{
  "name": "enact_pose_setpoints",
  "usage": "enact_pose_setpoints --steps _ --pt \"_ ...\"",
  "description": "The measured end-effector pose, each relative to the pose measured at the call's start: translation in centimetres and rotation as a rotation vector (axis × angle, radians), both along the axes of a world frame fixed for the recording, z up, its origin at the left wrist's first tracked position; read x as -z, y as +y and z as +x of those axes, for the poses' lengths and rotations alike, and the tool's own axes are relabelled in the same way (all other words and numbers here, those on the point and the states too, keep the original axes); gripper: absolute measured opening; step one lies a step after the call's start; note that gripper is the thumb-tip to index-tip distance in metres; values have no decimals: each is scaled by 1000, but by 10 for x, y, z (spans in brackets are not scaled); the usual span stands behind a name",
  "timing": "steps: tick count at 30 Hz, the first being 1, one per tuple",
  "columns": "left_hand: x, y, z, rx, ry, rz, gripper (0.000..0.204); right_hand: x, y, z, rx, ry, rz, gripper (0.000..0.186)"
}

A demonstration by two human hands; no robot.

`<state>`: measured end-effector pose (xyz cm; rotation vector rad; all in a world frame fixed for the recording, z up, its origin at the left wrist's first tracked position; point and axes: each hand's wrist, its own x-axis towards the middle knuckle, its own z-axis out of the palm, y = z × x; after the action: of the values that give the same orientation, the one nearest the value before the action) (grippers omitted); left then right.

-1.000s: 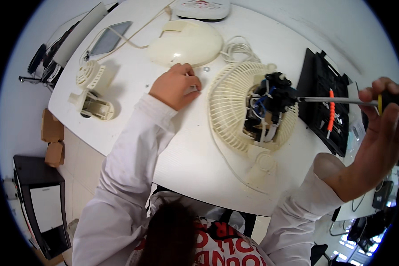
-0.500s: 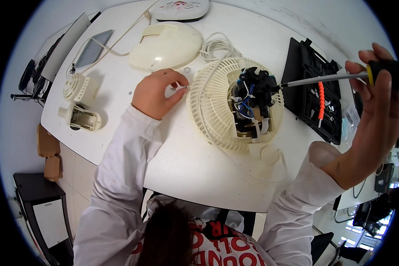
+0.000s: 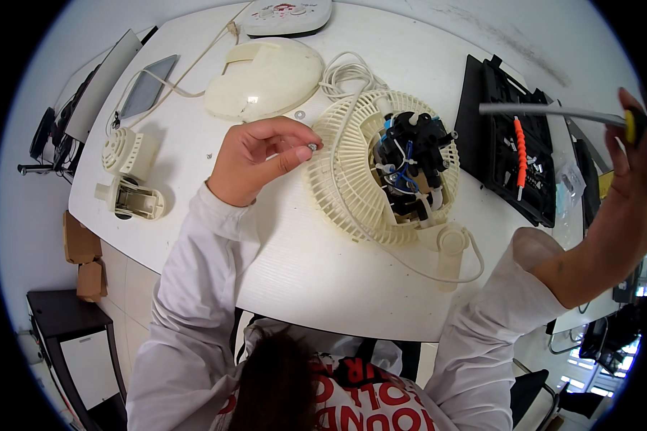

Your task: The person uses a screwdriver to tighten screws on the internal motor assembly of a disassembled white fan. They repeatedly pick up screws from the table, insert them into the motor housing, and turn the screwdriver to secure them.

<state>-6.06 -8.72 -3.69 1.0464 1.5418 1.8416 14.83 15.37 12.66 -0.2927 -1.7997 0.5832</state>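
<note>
My left hand (image 3: 255, 159) is closed in a pinch on a small metal screw (image 3: 312, 146), beside the left rim of a round cream slatted fan housing (image 3: 341, 169). My right hand (image 3: 631, 161), raised at the far right, grips a screwdriver (image 3: 553, 110) with a black and yellow handle. Its grey shaft points left, with the tip in the air apart from the housing. Inside the housing's opening sits a black motor assembly (image 3: 417, 147) with blue and white wires. A white cord (image 3: 345, 144) runs across the slats.
A black tool case (image 3: 492, 154) with an orange flexible shaft (image 3: 520, 154) lies open at right. Behind are a cream cover (image 3: 266, 79) and a white appliance (image 3: 287, 18). Cream plastic parts (image 3: 133, 197), a grey tablet (image 3: 149, 86) and a washer (image 3: 300, 115) lie at left.
The screwdriver tip has come away from the black motor assembly, and my right hand has moved right. The housing has turned slightly. The screw in my left fingertips shows more plainly.
</note>
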Motion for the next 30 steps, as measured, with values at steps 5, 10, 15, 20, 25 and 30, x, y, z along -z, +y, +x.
enact_pose_setpoints --steps 5,10,15,20,25,30 --pt "2 -2 -1 118 -78 67 20 -1 5 2 -323 95 -14 59" --pt "10 0 1 197 -140 149 27 7 34 15 -418 -98 -41 48" --pt "8 8 10 239 -196 176 18 21 40 9 -582 -331 10 45" --pt "15 7 10 321 -266 195 22 25 -13 -15 -619 -365 45 46" --pt "15 7 10 302 -279 217 21 24 -10 -17 -649 -428 78 46" --pt "10 7 14 267 -273 176 19 27 -11 -17 -643 -426 63 46"
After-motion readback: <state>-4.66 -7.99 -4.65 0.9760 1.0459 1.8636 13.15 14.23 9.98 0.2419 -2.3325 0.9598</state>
